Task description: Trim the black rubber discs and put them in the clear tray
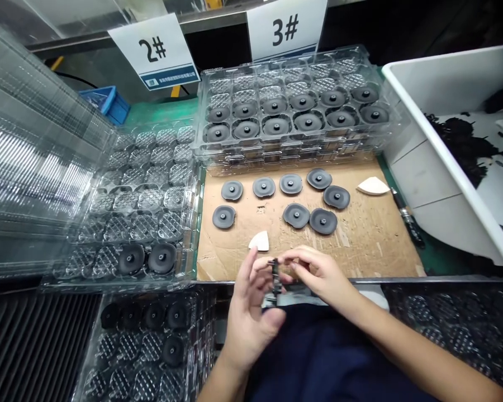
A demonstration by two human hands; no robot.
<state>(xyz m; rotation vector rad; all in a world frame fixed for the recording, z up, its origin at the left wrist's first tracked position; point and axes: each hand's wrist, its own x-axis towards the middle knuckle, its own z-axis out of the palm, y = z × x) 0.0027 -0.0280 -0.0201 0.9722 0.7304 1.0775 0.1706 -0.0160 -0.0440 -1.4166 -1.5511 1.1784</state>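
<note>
Between my left hand [251, 318] and my right hand [314, 273] is a small black plastic part [275, 277], pinched upright by the fingertips of both hands. Its shape is partly hidden by my fingers. Beyond the hands, a cardboard sheet [360, 245] carries several grey rubber diaphragm discs [295, 215] with dark centre studs. A white curved triangular piece [259, 241] lies just past my fingers, and a second one [373, 186] lies at the sheet's far right.
A stacked clear blister tray [302, 106] holds several discs behind the cardboard. Other clear trays [142, 258] lie left and near me. A white bin [444, 151] with black scraps stands right, beside a dark pen-like tool [407, 218]. Signs read 2# and 3#.
</note>
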